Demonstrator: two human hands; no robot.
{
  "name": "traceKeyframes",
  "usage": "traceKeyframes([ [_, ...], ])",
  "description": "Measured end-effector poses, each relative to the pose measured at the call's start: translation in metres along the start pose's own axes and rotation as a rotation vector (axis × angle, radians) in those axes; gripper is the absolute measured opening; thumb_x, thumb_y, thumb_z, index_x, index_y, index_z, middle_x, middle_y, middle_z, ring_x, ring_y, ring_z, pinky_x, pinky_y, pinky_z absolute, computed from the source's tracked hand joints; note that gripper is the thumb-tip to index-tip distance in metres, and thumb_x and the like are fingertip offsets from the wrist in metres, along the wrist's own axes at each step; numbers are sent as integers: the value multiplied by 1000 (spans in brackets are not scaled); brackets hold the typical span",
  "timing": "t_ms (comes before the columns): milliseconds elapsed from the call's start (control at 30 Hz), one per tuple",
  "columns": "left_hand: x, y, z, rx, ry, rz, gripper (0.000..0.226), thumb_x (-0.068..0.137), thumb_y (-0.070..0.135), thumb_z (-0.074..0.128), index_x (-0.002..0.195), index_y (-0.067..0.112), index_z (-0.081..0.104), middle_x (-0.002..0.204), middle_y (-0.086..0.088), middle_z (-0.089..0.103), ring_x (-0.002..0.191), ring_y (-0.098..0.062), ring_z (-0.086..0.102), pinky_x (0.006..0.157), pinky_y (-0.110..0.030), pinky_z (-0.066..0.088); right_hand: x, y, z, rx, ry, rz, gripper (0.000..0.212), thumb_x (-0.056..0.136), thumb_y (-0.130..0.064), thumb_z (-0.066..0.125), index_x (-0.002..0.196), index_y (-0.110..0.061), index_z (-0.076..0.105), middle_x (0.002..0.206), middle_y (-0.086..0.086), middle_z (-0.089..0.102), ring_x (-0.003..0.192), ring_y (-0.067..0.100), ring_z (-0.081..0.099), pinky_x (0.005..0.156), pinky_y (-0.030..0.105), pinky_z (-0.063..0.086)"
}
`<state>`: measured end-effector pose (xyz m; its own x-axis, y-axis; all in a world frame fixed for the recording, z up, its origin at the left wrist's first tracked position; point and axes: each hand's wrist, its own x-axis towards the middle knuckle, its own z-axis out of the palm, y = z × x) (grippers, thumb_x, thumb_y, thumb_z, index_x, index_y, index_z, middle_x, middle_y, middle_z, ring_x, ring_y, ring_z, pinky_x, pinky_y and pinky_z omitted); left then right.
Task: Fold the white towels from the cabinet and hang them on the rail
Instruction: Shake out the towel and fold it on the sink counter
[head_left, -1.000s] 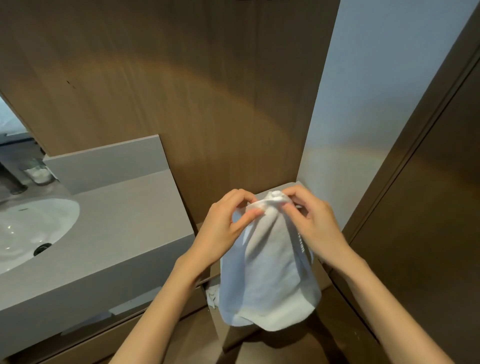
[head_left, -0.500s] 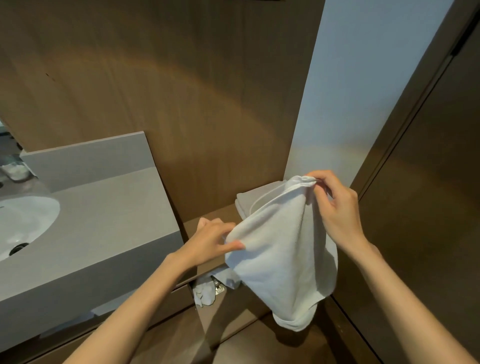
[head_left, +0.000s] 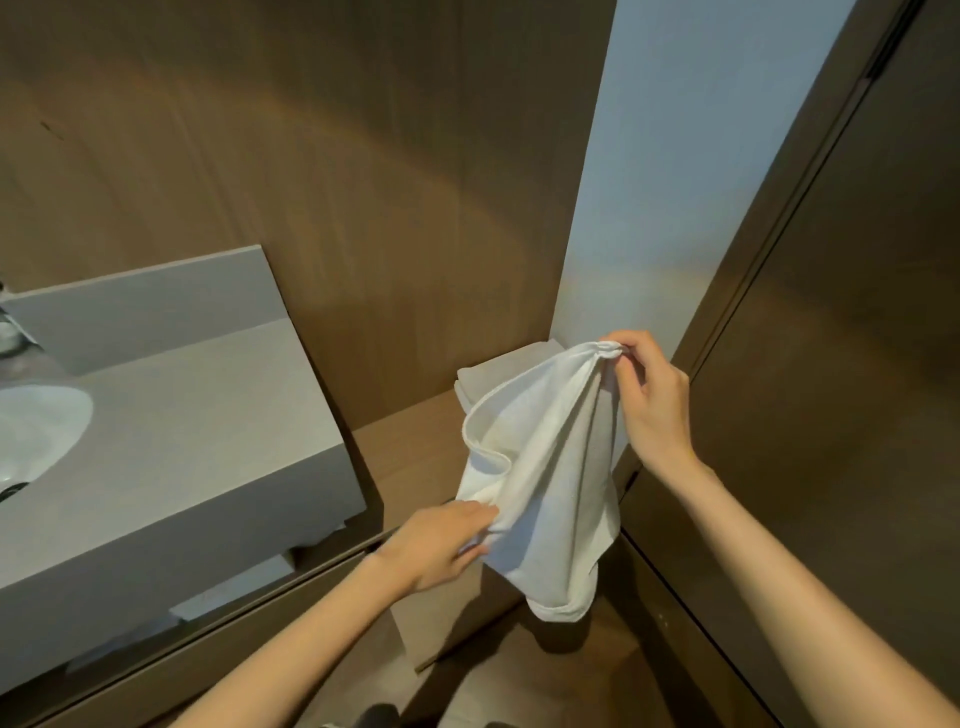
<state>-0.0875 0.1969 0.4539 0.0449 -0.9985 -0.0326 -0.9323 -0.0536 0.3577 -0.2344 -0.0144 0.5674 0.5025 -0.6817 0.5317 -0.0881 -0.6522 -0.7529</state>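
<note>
A small white towel (head_left: 550, 483) hangs in the air in front of a wooden shelf (head_left: 410, 452). My right hand (head_left: 649, 400) pinches its bunched top corner at upper right. My left hand (head_left: 441, 545) grips the towel's lower left edge, lower and to the left of the right hand. The cloth sags in loose folds between the two hands, its bottom corner dangling free. Behind it, a folded white towel (head_left: 498, 374) lies on the shelf against the wall. No rail is in view.
A grey vanity counter (head_left: 182, 441) with a white basin (head_left: 36, 431) fills the left. Wood panelling rises behind, a pale wall (head_left: 675, 182) stands at centre right, and a dark wooden door (head_left: 857, 364) closes off the right side.
My hands have parted: the right one lifted the towel's top corner up and to the right, the left one slid down to the lower edge. The towel is spread wider.
</note>
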Motion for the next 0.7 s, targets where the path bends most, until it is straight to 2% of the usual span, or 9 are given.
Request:
traceKeyframes([
  [100, -10, -21, -13, 190, 11, -195, 28, 91, 22, 54, 118, 21, 48, 120, -1, 57, 110, -25, 52, 86, -35, 47, -4, 5, -2, -6, 10, 17, 27, 99, -3, 45, 104, -25, 59, 95, -23, 60, 88, -6, 57, 74, 13, 43],
  [233, -28, -61, -39, 510, -9, -452, 22, 93, 23, 49, 114, 23, 55, 105, -1, 66, 108, -24, 48, 83, -34, 38, -4, 16, -12, -11, 74, 66, 22, 99, -3, 45, 107, -17, 60, 93, -14, 61, 87, -12, 55, 73, 7, 40],
  [300, -37, -72, -54, 498, 87, -443, 16, 86, 19, 61, 102, 24, 61, 91, -1, 67, 96, -24, 51, 73, -33, 34, -5, 19, -13, -4, 81, 93, 19, 100, -4, 46, 107, -15, 60, 95, -6, 61, 87, -14, 54, 74, 4, 39],
  [400, -47, -79, -77, 493, 279, -420, 24, 66, 12, 83, 75, 20, 61, 63, 0, 61, 66, -25, 52, 59, -31, 30, -2, 21, -11, -18, 76, 130, 17, 101, -10, 46, 106, -19, 59, 94, -11, 61, 84, -9, 56, 70, 7, 40],
  [467, -51, -72, -91, 471, 454, -459, 23, 72, 6, 78, 74, 16, 57, 63, -4, 59, 64, -26, 46, 60, -31, 26, 0, 22, -11, -23, 101, 156, 16, 102, -13, 44, 108, -17, 58, 96, -8, 61, 82, -2, 55, 68, 7, 40],
  [533, -52, -63, -98, 524, 598, -499, 27, 69, -6, 72, 82, 11, 55, 74, -9, 59, 66, -26, 41, 61, -31, 21, -3, 26, -6, -4, 183, 199, 17, 103, -15, 43, 112, -14, 57, 100, -5, 60, 87, 4, 54, 68, 5, 40],
  [600, -56, -58, -97, 612, 572, -474, 45, 54, -15, 75, 87, 8, 54, 83, -12, 57, 67, -28, 42, 60, -30, 22, -11, 32, 6, 20, 212, 274, 17, 103, -16, 41, 114, -14, 55, 101, -4, 60, 92, 9, 56, 71, 9, 41],
  [667, -68, -64, -105, 648, 569, -456, 51, 48, -15, 79, 86, 8, 53, 80, -11, 56, 67, -28, 42, 60, -30, 22, -20, 38, 21, 14, 40, 335, 14, 103, -18, 42, 111, -17, 54, 96, -5, 61, 91, 14, 57, 67, 14, 40],
  [700, -77, -66, -114, 653, 629, -484, 47, 52, -15, 77, 85, 8, 53, 78, -11, 54, 68, -27, 39, 60, -32, 20, -23, 39, 27, -6, -59, 324, 13, 103, -19, 44, 110, -19, 55, 95, -4, 62, 87, 14, 58, 65, 16, 41],
])
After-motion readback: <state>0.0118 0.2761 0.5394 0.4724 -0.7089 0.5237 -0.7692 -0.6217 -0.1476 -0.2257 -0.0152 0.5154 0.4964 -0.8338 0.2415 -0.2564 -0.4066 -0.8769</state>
